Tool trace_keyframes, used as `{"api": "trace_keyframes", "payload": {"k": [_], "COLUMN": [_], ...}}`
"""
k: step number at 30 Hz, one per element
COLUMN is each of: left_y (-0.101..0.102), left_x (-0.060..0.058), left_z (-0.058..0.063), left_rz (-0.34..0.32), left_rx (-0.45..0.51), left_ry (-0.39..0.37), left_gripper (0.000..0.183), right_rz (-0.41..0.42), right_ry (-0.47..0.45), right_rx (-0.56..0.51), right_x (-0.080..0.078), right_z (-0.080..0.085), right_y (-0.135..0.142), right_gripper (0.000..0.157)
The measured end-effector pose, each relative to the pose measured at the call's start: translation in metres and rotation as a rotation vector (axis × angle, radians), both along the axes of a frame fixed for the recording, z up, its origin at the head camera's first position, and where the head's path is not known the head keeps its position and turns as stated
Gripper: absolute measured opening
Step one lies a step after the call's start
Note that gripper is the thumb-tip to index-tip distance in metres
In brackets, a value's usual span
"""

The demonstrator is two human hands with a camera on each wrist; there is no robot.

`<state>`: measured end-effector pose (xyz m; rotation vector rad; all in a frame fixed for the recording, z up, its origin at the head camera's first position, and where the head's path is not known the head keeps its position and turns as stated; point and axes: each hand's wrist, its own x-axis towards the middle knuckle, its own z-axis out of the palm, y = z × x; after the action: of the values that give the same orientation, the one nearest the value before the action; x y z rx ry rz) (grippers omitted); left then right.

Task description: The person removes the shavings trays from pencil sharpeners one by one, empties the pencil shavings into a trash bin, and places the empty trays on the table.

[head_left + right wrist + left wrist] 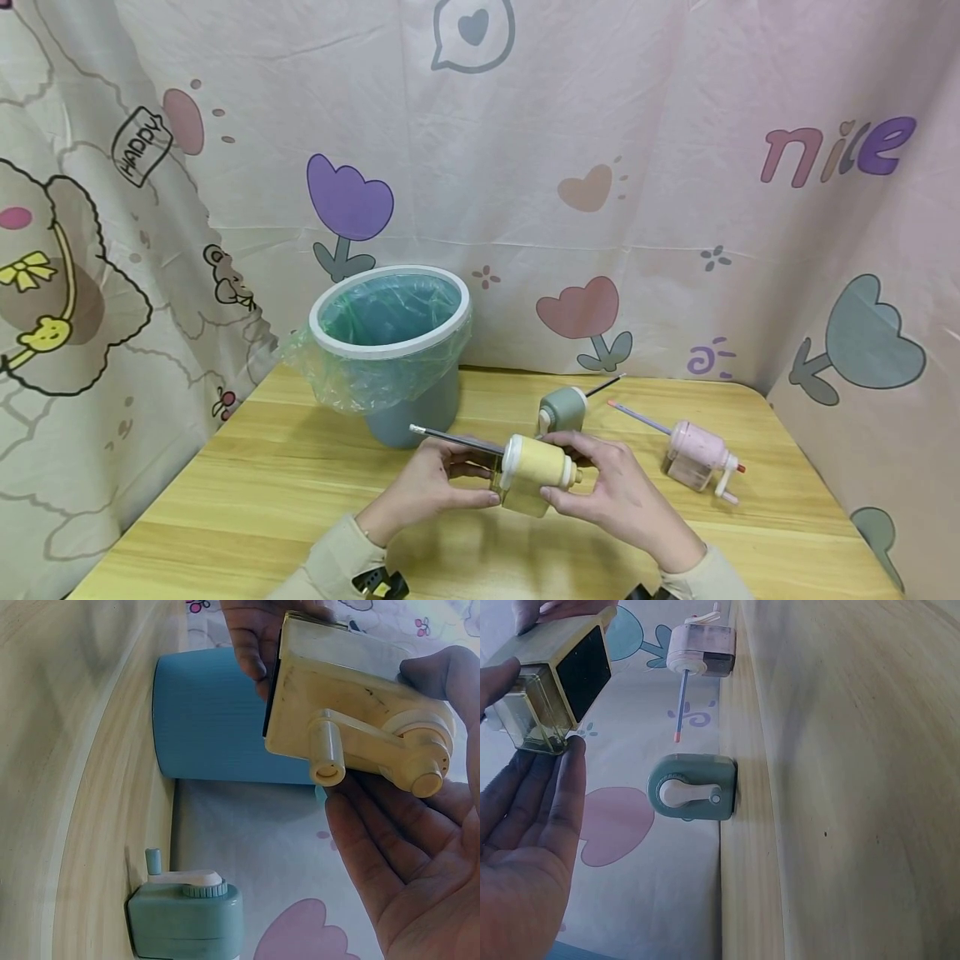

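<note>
Both hands hold a yellow hand-crank pencil sharpener point(542, 460) above the table, a dark pencil point(457, 440) sticking out of its left end. My left hand point(429, 485) pinches the clear shavings drawer point(536, 720), thumb on one side and fingers on the other; the drawer juts partly out of the body. On the crank side, my right hand point(621, 492) grips the body between thumb and fingers, beside the crank handle point(327, 754). Behind stands a green sharpener point(564, 408) with a pencil in it. To the right is a pink sharpener point(699, 446), also holding a pencil.
A blue-grey waste bin point(416, 417) with a white rim and a green plastic liner point(352, 375) stands at the table's back left. The wooden table point(247, 500) meets a printed cloth backdrop point(465, 167) at the back and sides.
</note>
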<state>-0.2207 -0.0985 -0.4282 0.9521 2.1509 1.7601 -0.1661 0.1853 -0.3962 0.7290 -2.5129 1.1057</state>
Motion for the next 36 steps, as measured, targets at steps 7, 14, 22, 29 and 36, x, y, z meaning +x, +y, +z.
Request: {"api": "trace_keyframes", "payload": {"k": [7, 14, 22, 29, 36], "left_y": [-0.0003, -0.0002, -0.0009, -0.0012, -0.0011], "left_x": [0.0003, 0.0, -0.001, -0.001, -0.0012], "left_z": [0.0006, -0.0005, -0.0005, -0.0004, -0.0007], "left_rz": [-0.01, -0.035, -0.038, -0.037, -0.034], "left_rx": [-0.007, 0.002, 0.004, 0.007, 0.003], "left_ry": [0.049, 0.081, 0.087, 0.083, 0.067], "left_gripper": [0.045, 0.047, 0.047, 0.047, 0.048], "right_rz": [0.005, 0.014, 0.02, 0.028, 0.05], "right_ry": [-0.013, -0.019, -0.017, -0.02, -0.03], "right_rx": [-0.008, -0.004, 0.004, -0.001, 0.007], "right_x": [0.0, -0.0006, -0.0008, -0.0021, -0.0027], "right_z": [0.0, -0.0017, -0.0023, -0.0025, -0.0015], "right_y": [0.0002, 0.0003, 0.0001, 0.0, 0.0018], "right_gripper": [0.051, 0.051, 0.051, 0.05, 0.047]}}
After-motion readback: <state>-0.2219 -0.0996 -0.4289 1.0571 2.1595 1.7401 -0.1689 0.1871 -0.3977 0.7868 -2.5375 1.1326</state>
